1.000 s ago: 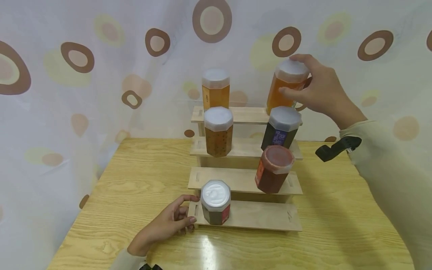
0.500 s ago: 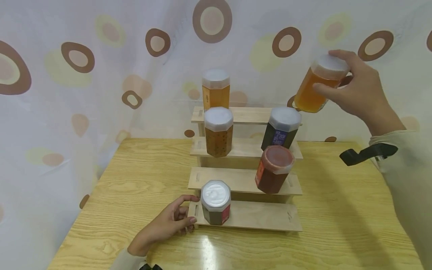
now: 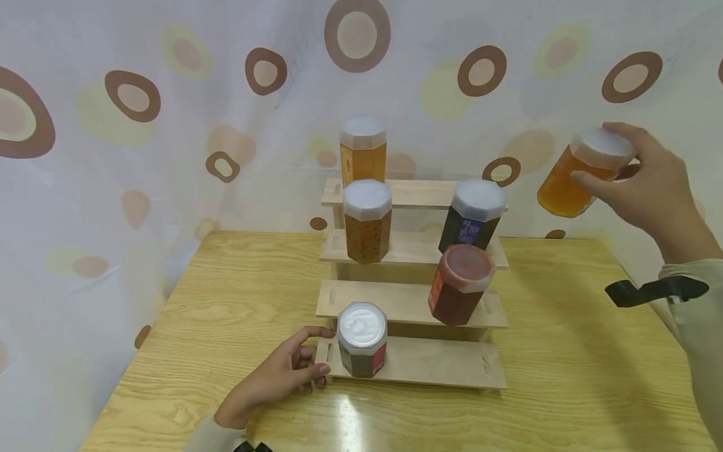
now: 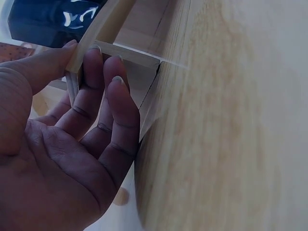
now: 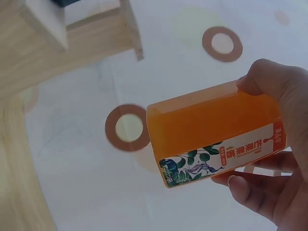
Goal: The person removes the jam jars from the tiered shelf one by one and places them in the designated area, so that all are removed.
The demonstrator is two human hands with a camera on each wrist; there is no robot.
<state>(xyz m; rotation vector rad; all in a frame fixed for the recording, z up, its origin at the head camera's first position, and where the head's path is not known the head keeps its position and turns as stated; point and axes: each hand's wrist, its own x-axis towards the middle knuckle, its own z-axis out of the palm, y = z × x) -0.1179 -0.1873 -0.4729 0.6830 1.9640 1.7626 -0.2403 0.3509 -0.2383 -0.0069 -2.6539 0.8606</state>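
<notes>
My right hand grips an orange jar with a white lid, held tilted in the air to the right of the stepped wooden rack. In the right wrist view a printed label with leaves runs along the jar's side, and thumb and fingers curl round its lid end. My left hand holds the left end of the rack's lowest step. From the left wrist view, its thumb lies on top of the board and its fingers curl beneath, beside a dark jar.
Several lidded jars stand on the rack: an amber jar on top, a seeded brown jar and a black jar below, a red-brown jar lower, and a grey-green jar lowest. A patterned sheet hangs behind the wooden table.
My right hand has lifted the orange jar off the right end of the top step and carried it rightward, lately also lower. The left hand has stayed on the rack.
</notes>
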